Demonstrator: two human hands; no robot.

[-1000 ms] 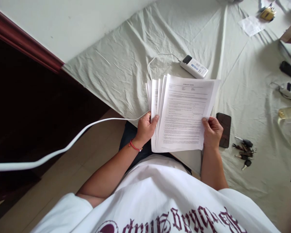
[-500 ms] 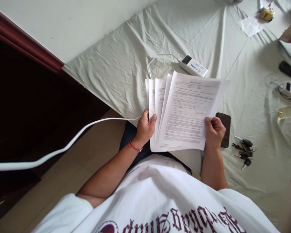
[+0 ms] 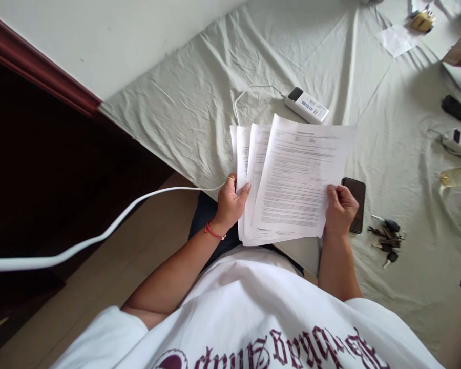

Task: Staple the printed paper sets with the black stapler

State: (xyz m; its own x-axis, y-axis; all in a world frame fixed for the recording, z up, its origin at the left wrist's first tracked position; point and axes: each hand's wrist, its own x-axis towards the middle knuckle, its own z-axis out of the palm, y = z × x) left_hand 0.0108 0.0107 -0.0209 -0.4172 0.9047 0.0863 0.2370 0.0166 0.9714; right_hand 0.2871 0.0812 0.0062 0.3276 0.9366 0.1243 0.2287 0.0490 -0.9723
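Several printed paper sheets [image 3: 292, 179] are fanned out between my hands, over the table's near edge. My left hand [image 3: 232, 202] pinches their left side, thumb on top and fingers beneath. At the lower right edge my right hand [image 3: 340, 207] grips the papers with its fingers curled into a fist. The top sheet lies tilted, its text facing up, and it overlaps the others, whose left strips show. A dark phone [image 3: 355, 202] lies just beyond my right hand, partly covered by it.
A white power bank [image 3: 306, 105] with a cable sits behind the papers. Keys [image 3: 388, 238] lie right of my right hand. Farther right are a bottle [image 3: 459, 177], a white device [image 3: 459, 142] and a black object [image 3: 457, 109]. A white cable [image 3: 111, 225] crosses at left.
The sheets have fanned a little wider, with an inner sheet shifted slightly toward me. My right hand has moved very slightly right; both hands keep their hold.
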